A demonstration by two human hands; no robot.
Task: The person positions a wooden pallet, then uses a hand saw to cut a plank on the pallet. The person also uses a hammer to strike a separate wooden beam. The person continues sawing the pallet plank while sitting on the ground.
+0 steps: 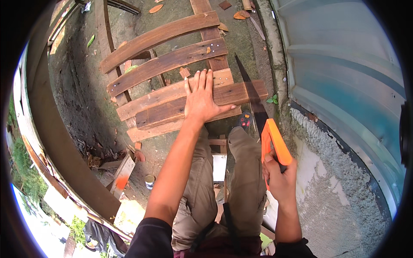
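My left hand (200,99) lies flat on a loose brown plank (165,113), fingers stretched forward and thumb out to the right. That plank rests across a frame of wooden slats (167,51), its right end reaching beyond the slats. In my right hand (280,174) is the orange handle of a hand saw (277,144), the fingers wrapped round the grip. The dark saw blade (254,96) points away from me and crosses the plank near its right end. Whether its teeth have cut into the wood I cannot tell.
A corrugated metal sheet (344,56) and rough concrete (331,189) border the right side. My legs (245,159) stand close below the frame. A small can (149,180), wood scraps and dry leaves lie on the ground, left and ahead. A curved-looking ledge (56,129) runs along the left.
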